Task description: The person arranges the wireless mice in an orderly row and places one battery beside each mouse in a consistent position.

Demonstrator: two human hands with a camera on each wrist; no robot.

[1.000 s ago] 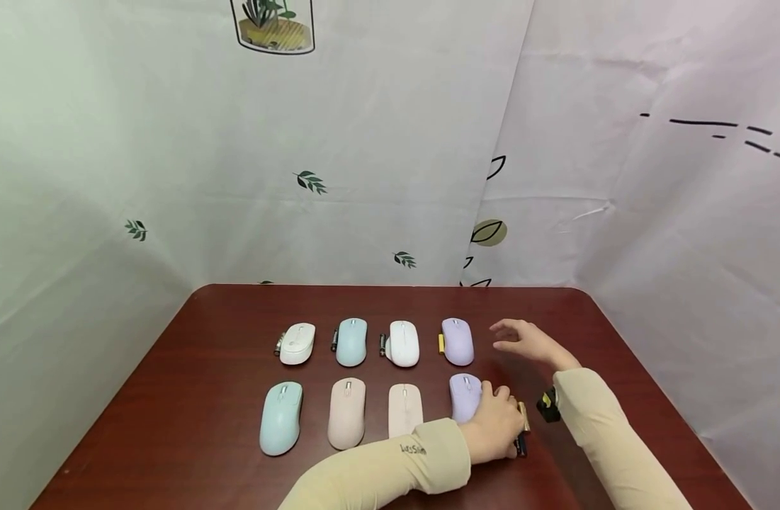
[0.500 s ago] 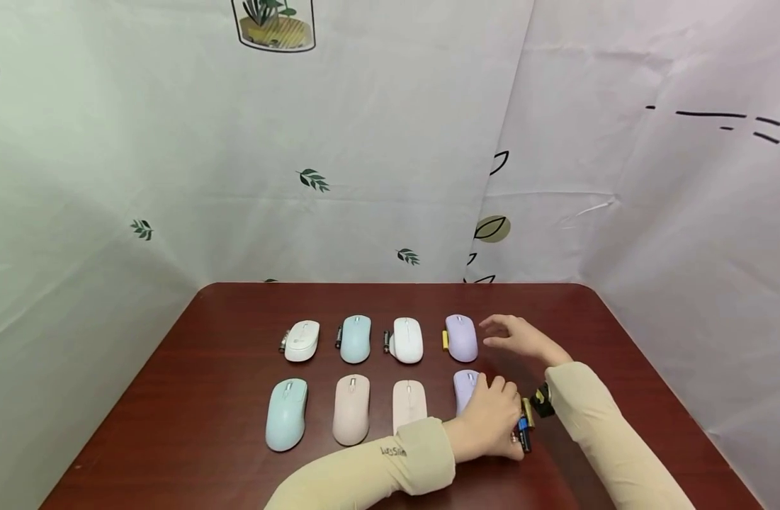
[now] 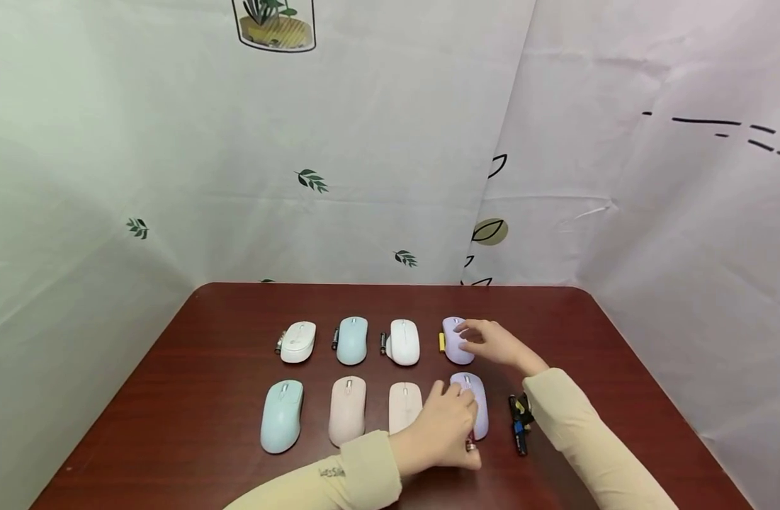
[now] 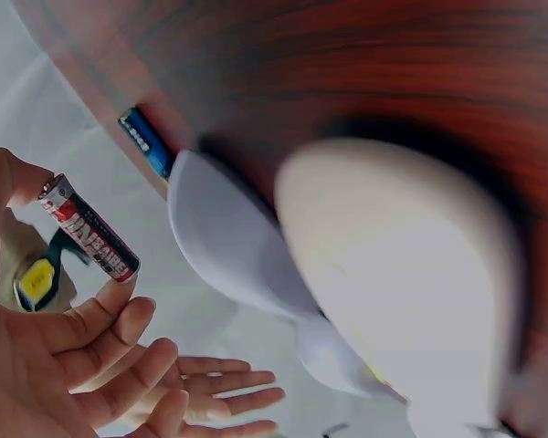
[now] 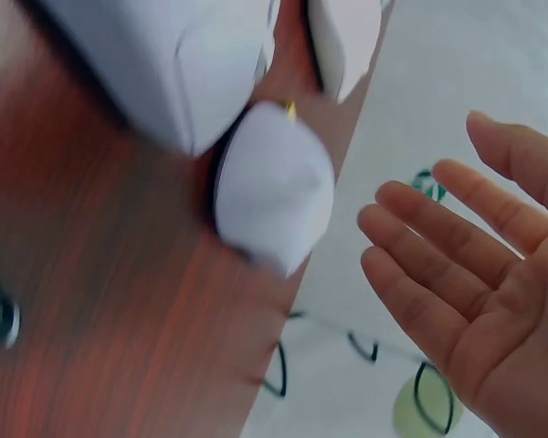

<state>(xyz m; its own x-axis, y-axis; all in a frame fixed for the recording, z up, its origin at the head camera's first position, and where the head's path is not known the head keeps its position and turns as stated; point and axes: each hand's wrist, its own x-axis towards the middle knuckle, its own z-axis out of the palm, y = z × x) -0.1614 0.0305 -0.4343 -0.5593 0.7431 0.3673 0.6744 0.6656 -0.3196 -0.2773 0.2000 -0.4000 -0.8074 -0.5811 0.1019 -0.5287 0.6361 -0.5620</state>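
My left hand (image 3: 437,432) pinches a red and black battery (image 4: 91,228) between thumb and fingertip, with the other fingers loosely spread. It is raised by the front purple mouse (image 3: 480,411), partly hiding it in the head view. Over the right side of the back purple mouse (image 3: 452,348) hangs my right hand (image 3: 496,346), holding nothing. In the right wrist view its fingers (image 5: 438,242) are extended, apart from the mouse. A yellow battery (image 3: 441,343) lies along that mouse's left side. Right of the front purple mouse lie loose batteries (image 3: 518,433), some black and blue.
Back row: a white mouse (image 3: 298,342), a light blue mouse (image 3: 352,341) and another white mouse (image 3: 404,343), each with batteries at its left. Front row: a mint mouse (image 3: 281,418) and two pale pink mice (image 3: 348,412). Behind the table (image 3: 173,425) hangs patterned white cloth.
My left hand has moved left from the loose batteries, carrying the red and black battery. My right hand has shifted left, from beside the back purple mouse to over its edge.
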